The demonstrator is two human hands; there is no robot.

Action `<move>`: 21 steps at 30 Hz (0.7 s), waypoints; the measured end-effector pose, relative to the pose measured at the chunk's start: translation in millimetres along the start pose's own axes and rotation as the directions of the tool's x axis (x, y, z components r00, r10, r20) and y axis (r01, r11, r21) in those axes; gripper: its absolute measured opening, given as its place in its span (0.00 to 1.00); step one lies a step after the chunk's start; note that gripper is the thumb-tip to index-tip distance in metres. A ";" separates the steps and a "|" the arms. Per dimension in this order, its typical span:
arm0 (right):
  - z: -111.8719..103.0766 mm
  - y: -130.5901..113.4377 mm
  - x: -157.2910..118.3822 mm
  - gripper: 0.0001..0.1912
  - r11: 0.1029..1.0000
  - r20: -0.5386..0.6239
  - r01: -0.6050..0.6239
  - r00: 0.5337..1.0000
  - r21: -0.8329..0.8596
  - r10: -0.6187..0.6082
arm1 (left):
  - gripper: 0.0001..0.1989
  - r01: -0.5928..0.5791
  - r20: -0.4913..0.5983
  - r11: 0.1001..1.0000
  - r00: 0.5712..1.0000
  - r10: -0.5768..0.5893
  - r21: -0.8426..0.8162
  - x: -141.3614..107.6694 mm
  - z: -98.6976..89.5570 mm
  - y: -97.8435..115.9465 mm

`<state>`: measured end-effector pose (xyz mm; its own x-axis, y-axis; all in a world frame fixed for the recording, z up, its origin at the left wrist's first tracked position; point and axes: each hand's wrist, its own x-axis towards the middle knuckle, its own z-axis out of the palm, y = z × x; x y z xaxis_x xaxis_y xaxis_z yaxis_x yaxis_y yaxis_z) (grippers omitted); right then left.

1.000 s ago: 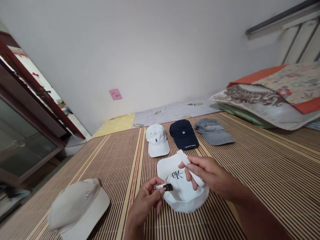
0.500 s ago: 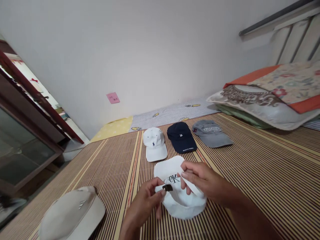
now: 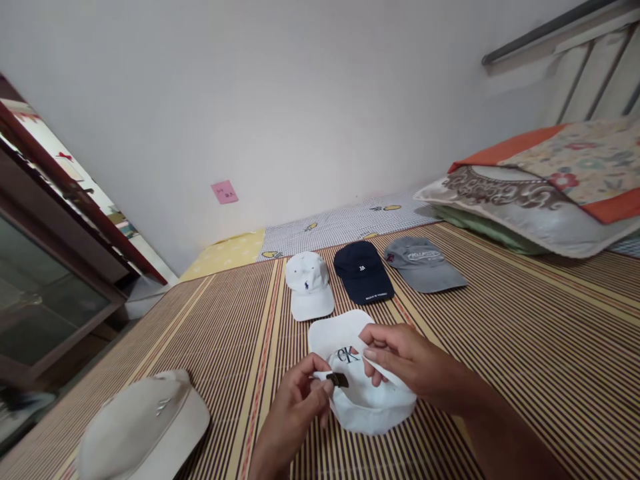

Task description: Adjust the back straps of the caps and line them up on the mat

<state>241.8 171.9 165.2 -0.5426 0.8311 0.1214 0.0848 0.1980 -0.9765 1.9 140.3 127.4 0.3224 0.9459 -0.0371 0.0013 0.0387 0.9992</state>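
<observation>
Between my hands is a white baseball cap (image 3: 373,417) with dark "CK" letters, its back strap undone and its brim pointing away from me. My left hand (image 3: 300,400) pinches the strap end that carries a dark buckle (image 3: 338,379). The opposite white strap end is pinched between the thumb and fingers of my right hand (image 3: 400,357). The two ends are apart. Just beyond lie a white cap (image 3: 310,287) with a small dark emblem, a navy cap (image 3: 363,273) and a grey cap (image 3: 425,265), side by side.
A beige cap (image 3: 145,427) lies at the near left on the striped mat (image 3: 225,360). Pillows (image 3: 530,207) under a floral cloth are stacked at the right. Behind the mat rises a wall with a pink note (image 3: 225,192). A glass-fronted cabinet (image 3: 45,300) stands at the left.
Both hands keep their pinch on the strap ends. The buckle end has shifted slightly to the right, and the camera view has moved a little.
</observation>
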 end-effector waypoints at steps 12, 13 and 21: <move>1.0 2.6 3.4 0.11 1.000 0.026 -0.014 1.000 -0.011 0.014 | 0.19 -0.017 0.043 0.995 0.999 0.021 -0.100 4.7 -2.8 -13.2; 1.2 2.6 3.3 0.11 1.000 0.026 -0.018 0.999 0.000 0.018 | 0.19 -0.012 0.035 0.995 0.999 0.015 -0.098 4.5 -2.6 -13.2; 2.2 1.9 3.9 0.06 0.999 0.023 -0.036 0.999 0.021 0.036 | 0.17 -0.009 0.001 0.997 1.000 0.009 -0.075 4.5 -0.6 -12.4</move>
<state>238.0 174.3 163.4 -0.5583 0.8255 0.0824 0.0864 0.1566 -0.9839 2.7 144.3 114.8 0.3238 0.9457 -0.0280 -0.0727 0.0544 0.9959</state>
